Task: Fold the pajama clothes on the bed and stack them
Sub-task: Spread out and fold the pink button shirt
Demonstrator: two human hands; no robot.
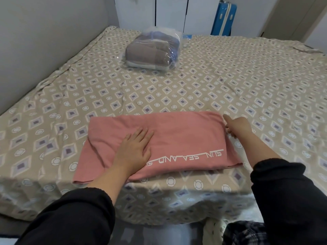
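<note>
Clear plastic bag (153, 50), sealed, packed with folded grey, blue and white textiles, lying far centre-left, in front of the wardrobe. Small blue item (187, 36), partly hidden just behind the bag; kind cannot be told. White wardrobe (169, 11), doors closed, along the far side. Blue suitcase (223, 19), upright, just right of the wardrobe. Grey wall (44, 41), plain, at left. Dark checked cloth (244, 234), bottom right, touching a white cloth (214, 230) beside it. Grey floor (159, 234), bottom centre.
</note>
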